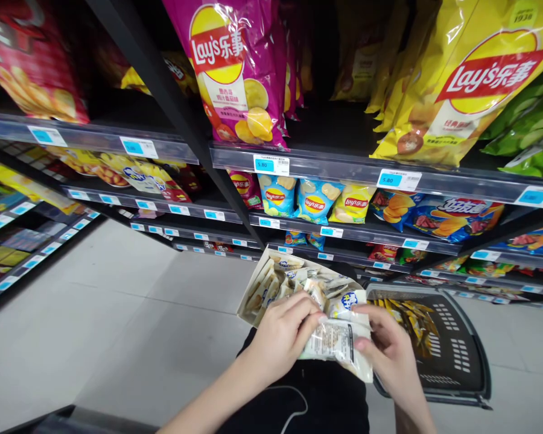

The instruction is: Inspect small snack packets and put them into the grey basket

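Dark shelving (pixel 335 170) stocked with Lay's chip bags (pixel 235 66) spans the far side; at right, a grey shopping basket (pixel 447 355) holds yellow packets (pixel 416 322). The open white carton (pixel 254 282), full of snack packets (pixel 291 265), is partly blocked by the left hand (pixel 285 331). At its near right, a text-printed packet (pixel 332 342) runs left to right, right end tipped nearer, the left grip pinching its far edge, the right hand's (pixel 389 346) its right end.
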The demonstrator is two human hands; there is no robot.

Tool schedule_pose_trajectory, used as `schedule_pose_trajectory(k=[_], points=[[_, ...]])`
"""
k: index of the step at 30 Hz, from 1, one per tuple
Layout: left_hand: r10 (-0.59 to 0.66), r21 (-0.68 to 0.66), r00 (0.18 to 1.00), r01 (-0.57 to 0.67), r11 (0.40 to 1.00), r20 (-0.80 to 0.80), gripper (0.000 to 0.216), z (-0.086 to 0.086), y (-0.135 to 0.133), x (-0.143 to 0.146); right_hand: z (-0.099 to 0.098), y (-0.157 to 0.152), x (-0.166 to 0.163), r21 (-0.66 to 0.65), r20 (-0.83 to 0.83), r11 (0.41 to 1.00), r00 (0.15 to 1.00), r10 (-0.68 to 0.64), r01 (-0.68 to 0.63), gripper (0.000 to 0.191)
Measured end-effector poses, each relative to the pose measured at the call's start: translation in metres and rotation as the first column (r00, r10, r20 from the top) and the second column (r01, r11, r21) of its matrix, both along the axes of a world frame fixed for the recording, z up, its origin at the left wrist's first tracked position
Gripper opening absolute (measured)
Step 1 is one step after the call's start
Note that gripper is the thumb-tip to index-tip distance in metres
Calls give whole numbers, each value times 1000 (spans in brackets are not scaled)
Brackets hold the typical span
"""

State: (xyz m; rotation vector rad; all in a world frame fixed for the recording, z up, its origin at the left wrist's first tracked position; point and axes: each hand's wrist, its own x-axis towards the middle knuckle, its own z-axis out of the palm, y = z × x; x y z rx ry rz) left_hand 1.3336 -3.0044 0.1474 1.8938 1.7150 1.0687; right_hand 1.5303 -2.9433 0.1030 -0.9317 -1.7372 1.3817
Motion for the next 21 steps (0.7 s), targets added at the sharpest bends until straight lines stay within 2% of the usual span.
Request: schedule_pose_trajectory(k=[3,6,10,13,16,21], points=[[-41,42,998,42,998,-43,15,-3,0,-1,0,-1,-1,-23,79,1000,997,-17,18,15],[-114,101,993,111,989,25,5,-6,-2,-6,1,-4,-4,0,107,998,992,-59,59,22],[-167,132,984,158,979,59,26,-7,-10,-17,1,-5,-5,84,61,992,993,-104,99,23],[-189,152,982,183,971,24,20,-5,-15,-24,-2,-4,-4,94,10,991,995,-97,96,23],[-178,222,982,187,957,-61,15,-6,-16,-27,-5,-4,-2,87,-31,994,998,-56,59,24],[-65,360,981,128,924,-184,17,-7,-14,-23,-4,-3,0,87,-46,994,997,-56,60,25]])
